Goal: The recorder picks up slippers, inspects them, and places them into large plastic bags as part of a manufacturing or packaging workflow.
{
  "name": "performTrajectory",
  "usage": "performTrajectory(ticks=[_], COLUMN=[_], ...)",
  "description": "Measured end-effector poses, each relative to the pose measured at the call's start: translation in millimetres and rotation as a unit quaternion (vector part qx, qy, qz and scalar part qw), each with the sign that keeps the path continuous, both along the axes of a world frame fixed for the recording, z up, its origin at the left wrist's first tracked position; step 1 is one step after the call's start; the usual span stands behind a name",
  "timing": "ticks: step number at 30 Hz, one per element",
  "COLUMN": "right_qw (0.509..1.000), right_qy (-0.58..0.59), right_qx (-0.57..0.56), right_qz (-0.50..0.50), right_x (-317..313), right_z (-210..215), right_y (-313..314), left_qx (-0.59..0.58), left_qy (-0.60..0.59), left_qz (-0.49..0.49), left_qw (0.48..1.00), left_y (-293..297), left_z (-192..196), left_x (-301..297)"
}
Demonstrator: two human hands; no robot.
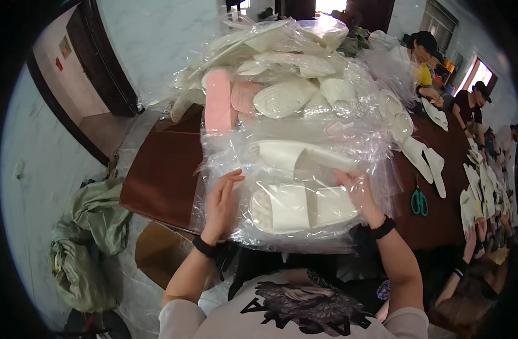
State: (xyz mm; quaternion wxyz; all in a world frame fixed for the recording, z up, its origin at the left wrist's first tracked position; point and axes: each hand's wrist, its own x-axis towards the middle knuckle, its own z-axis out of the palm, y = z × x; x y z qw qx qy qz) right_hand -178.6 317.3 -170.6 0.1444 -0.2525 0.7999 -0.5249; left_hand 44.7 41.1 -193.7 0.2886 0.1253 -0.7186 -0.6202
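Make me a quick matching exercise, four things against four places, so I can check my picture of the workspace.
Things
1. Scissors
2. Long pink piece
3. Greenish sacks
4. Nearest white slipper

Places
A. Low down, left of the brown table
B. Between the left hand and the right hand
C. On the table, to the right of the right hand
D. Beyond the left hand, at the front of the plastic-wrapped pile

Pairs: 1-C, 2-D, 3-A, 4-B

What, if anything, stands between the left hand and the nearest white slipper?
Nothing solid shows: only clear plastic lies between the left hand and the nearest white slipper; whether it covers the slipper is unclear.
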Motion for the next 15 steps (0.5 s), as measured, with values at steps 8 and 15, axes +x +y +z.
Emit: performTrajectory(ticks=[8, 15], right_qw=[0.971, 0.949], right_qy=[-0.111, -0.149], right_qx=[0.016, 0.060], right_qz=[0.209, 0.271], right_x=[12.8, 20.8], right_z=[41.0, 64.8], right_y=[1.2, 19.3], left_qx=[-0.399, -0.477], left_qy=[-0.149, -0.171], left_qz=[0.032, 0.050], left_qw=[0.904, 0.860], left_y=[15.0, 17.1], left_z=[-3.1, -3.5], left_x=[3.5, -2.8])
